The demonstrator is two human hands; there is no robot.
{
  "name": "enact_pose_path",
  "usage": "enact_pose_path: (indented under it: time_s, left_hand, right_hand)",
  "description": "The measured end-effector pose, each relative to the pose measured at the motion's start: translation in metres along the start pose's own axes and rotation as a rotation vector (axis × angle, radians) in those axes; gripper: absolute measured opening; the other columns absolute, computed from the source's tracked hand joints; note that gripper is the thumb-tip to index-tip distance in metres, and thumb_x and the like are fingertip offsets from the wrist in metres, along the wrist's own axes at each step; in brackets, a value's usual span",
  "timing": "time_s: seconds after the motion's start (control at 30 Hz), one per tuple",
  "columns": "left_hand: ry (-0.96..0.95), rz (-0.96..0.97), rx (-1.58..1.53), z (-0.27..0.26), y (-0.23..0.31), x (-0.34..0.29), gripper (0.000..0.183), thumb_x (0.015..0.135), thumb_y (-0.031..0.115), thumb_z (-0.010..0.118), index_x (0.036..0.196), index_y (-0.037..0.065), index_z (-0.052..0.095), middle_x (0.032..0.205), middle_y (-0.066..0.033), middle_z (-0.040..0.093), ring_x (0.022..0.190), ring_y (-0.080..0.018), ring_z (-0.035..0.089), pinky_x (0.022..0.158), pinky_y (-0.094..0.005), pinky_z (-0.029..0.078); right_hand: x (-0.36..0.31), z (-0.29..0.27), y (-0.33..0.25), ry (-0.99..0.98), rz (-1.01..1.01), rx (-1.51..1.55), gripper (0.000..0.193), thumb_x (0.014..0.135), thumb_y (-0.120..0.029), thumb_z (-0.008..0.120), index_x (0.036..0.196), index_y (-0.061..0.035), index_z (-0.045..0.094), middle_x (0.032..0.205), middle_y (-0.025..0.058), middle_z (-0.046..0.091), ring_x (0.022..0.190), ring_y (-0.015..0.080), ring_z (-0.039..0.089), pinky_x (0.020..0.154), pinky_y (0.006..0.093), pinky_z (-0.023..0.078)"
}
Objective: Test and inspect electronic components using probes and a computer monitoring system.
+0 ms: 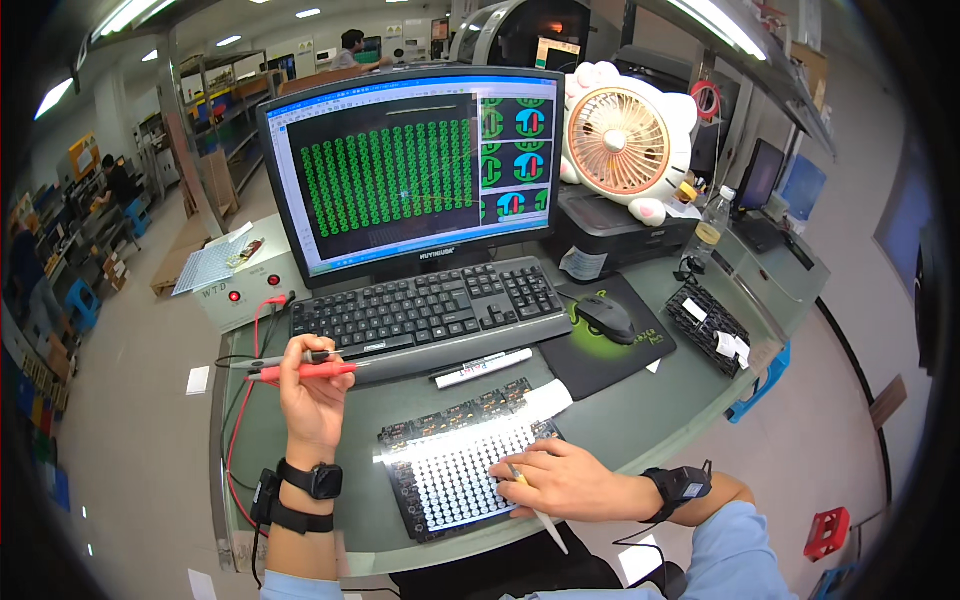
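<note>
The left grip clasps a red test probe and a black test probe. The right grip grasps a pen-shaped tool over the circuit-board panel, located beside the near edge of the table.

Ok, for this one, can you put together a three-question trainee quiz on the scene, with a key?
1. Which hand holds the red probe and the dark probe?
2. True or false: the right hand rests on the keyboard.
3. The mouse lies on: A) the printer; B) the dark mat; C) the floor.

Key:
1. The left hand.
2. False; it holds a pen-like tool at the dotted panel.
3. B.
</note>
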State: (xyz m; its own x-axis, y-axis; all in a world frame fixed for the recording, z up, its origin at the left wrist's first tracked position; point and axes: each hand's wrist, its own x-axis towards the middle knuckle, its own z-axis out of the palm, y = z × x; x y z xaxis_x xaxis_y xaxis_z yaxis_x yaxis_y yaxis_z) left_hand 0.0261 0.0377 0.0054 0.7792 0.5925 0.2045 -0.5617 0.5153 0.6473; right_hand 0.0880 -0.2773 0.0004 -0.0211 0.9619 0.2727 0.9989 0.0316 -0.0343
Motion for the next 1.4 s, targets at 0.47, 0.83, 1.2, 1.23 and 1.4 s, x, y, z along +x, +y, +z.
enact_pose_path:
  time_s: [0.47,0.83,1.2,1.23,1.4]
  left_hand:
    - [-0.412,-0.094,0.175,0.044,-0.042,-0.040,0.040,0.095,0.029,0.035,0.100,-0.001,0.061,0.134,-0.0174,0.049,0.126,-0.0263,0.044,0.109,-0.0437,0.030]
    - [-0.455,-0.347,0.817,0.023,0.018,-0.008,0.031,0.082,0.024,0.046,0.063,0.002,0.057,0.067,-0.0060,0.057,0.071,-0.0156,0.055,0.073,-0.0258,0.041]
    - [-0.709,-0.455,0.752,0.025,-0.012,-0.026,0.038,0.089,0.024,0.042,0.072,-0.003,0.064,0.093,-0.0134,0.062,0.092,-0.0226,0.057,0.091,-0.0338,0.041]
    - [-0.751,-0.525,0.735,0.024,-0.018,-0.029,0.041,0.089,0.026,0.042,0.072,-0.003,0.064,0.092,-0.0144,0.062,0.090,-0.0232,0.058,0.090,-0.0347,0.042]
    - [-0.803,-0.699,0.759,0.020,-0.026,-0.035,0.037,0.093,0.020,0.041,0.075,-0.004,0.063,0.092,-0.0130,0.061,0.094,-0.0234,0.057,0.090,-0.0339,0.042]
  right_hand:
    - [0.044,-0.041,0.038,0.810,0.545,0.580,0.019,0.094,-0.013,0.058,0.108,0.0003,0.061,0.079,0.0031,0.062,0.072,0.0045,0.054,0.062,0.0222,0.045]
    - [-0.029,-0.019,0.168,0.664,0.660,0.153,0.021,0.089,-0.015,0.062,0.108,-0.0064,0.062,0.101,0.0133,0.066,0.090,0.0283,0.066,0.076,0.0331,0.051]
    - [-0.073,0.011,0.209,0.481,0.760,-0.011,0.049,0.074,-0.025,0.075,0.117,-0.0113,0.056,0.130,0.0076,0.055,0.113,0.0299,0.055,0.094,0.0377,0.045]
    - [-0.070,0.013,0.212,0.483,0.760,-0.010,0.049,0.074,-0.025,0.075,0.117,-0.0113,0.056,0.130,0.0076,0.055,0.113,0.0299,0.055,0.094,0.0377,0.045]
    - [-0.060,0.013,0.213,0.441,0.745,-0.013,0.041,0.072,-0.017,0.073,0.110,-0.0109,0.058,0.129,0.0058,0.056,0.103,0.0287,0.056,0.089,0.0374,0.046]
